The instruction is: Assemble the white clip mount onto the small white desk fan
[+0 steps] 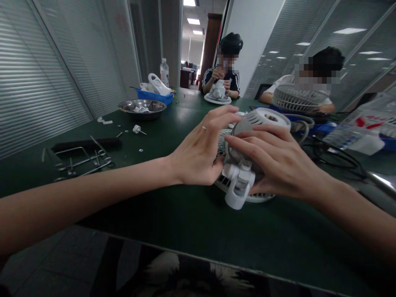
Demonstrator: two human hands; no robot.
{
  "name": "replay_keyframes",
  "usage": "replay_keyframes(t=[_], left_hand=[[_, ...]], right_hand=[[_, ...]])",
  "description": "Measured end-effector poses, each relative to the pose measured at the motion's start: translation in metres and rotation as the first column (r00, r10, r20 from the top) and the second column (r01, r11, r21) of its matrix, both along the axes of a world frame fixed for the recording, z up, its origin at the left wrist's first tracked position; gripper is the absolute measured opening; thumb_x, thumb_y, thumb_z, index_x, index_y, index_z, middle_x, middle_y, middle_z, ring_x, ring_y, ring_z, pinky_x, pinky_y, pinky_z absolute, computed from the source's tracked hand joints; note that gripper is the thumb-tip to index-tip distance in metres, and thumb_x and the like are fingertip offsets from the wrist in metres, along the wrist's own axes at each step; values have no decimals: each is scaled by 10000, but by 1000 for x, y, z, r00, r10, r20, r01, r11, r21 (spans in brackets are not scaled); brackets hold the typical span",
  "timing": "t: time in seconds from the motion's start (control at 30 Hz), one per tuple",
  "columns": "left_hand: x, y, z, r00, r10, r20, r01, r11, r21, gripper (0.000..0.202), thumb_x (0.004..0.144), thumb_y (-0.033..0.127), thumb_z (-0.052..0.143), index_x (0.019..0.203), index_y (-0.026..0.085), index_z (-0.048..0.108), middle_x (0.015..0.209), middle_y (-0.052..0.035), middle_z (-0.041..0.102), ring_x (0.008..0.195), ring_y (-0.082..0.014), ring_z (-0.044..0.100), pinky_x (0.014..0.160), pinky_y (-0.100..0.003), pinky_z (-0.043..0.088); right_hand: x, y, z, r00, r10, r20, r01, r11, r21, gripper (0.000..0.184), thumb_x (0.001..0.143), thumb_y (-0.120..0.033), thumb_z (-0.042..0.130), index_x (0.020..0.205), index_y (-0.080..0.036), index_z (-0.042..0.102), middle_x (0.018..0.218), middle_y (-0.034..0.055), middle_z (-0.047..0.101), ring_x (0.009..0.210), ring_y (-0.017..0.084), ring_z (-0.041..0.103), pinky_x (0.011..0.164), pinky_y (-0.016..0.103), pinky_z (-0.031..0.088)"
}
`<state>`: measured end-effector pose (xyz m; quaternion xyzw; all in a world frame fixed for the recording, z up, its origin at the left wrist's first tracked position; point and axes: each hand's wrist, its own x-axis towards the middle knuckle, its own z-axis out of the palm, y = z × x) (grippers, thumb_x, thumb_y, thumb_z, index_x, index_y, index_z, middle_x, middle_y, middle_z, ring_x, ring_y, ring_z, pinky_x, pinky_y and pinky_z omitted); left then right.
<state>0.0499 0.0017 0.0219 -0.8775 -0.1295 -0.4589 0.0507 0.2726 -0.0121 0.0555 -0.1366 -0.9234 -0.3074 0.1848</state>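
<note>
A white fan motor housing [259, 117] with slotted vents stands in front of me on a round white fan grille [261, 198]. My left hand [199, 146] curves round its left side, fingers bent over the top and thumb low. From the right, my right hand [272, 159] is wrapped over the housing, its fingers lying across the near side. Between the hands a white pivot joint [239, 185] sticks out toward me and downward. My palms and fingers hide much of the housing's sides.
At left lie a bent wire stand [83, 159], a small white knob with a shaft [139, 130], a metal bowl [144, 108] and a blue bin [157, 97]. Black cables [334, 154] and a plastic bag [360, 123] are at right. Two people sit across the table, with fan parts.
</note>
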Motion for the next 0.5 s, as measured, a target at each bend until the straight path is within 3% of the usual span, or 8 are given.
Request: replay_keyframes(t=[0.07,0.17,0.33,0.5], left_hand=[[-2,5,13,970,-100,-223,93,995,-45,820,724,50,558,1425,175,153,1540,-160,223,1463,-300,150,1184,-489,238],[-5,13,30,857,-192,-478,180,981,-71,872,710,23,568,1470,163,164,1595,-119,140,1484,-267,52,1220,-413,128],[3,23,37,863,-230,-450,219,973,-77,890,722,280,734,1471,180,263,1591,-68,194,1471,-319,82,1199,-440,150],[13,30,38,849,-165,-501,166,985,-44,834,718,383,745,1436,222,351,1610,-42,129,1473,-329,57,1187,-506,87]], right_hand=[[2,1,-2,1000,5,13,-6,1000,16,637,923,-598,434,1327,-107,447,1110,147,659,1098,300,586,1017,487,376],[7,3,-4,1000,-3,7,3,1000,-18,501,912,-558,496,1248,-187,517,1135,104,661,1148,315,564,1041,531,353],[7,5,-6,998,21,-58,-25,997,-67,418,885,-548,543,1120,-207,595,1066,68,686,1079,301,602,1025,544,379],[6,8,-6,1000,-9,-11,9,999,44,466,923,-596,427,1052,-176,581,1114,107,653,1119,298,573,993,547,420]])
